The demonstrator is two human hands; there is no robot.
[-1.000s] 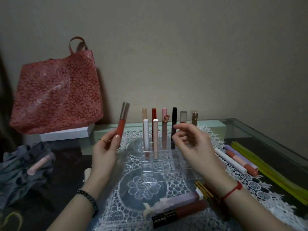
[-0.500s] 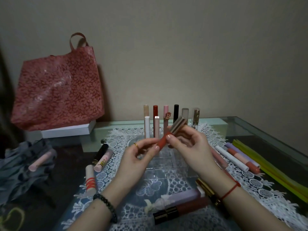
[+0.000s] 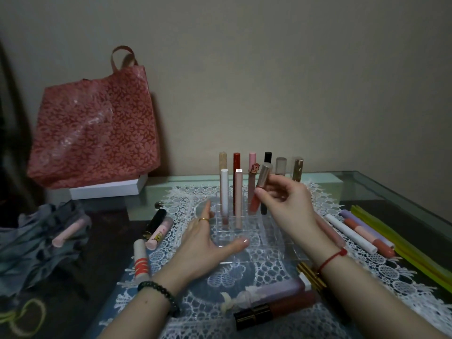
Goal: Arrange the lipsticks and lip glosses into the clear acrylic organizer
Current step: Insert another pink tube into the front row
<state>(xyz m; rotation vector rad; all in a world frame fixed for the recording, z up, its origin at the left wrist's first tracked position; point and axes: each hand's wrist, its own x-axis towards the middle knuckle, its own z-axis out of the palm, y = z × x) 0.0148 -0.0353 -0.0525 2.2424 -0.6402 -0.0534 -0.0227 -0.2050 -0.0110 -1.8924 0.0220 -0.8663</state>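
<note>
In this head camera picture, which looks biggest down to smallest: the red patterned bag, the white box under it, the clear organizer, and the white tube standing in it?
1. Red patterned bag, clearly biggest.
2. Clear organizer and white box: too close to rank. The box is farther off and partly hidden by the bag; hands overlap the organizer.
3. White tube, smallest.

The scene is dim and evenly lit, with muted colours and soft grain. The red bag [image 3: 94, 133] casts a faint shadow to its right on the wall. Weak sheen runs along the glass table edge [image 3: 396, 192]. Wide-angle distortion bows the edges; the left border falls into darkness and blur.
</note>
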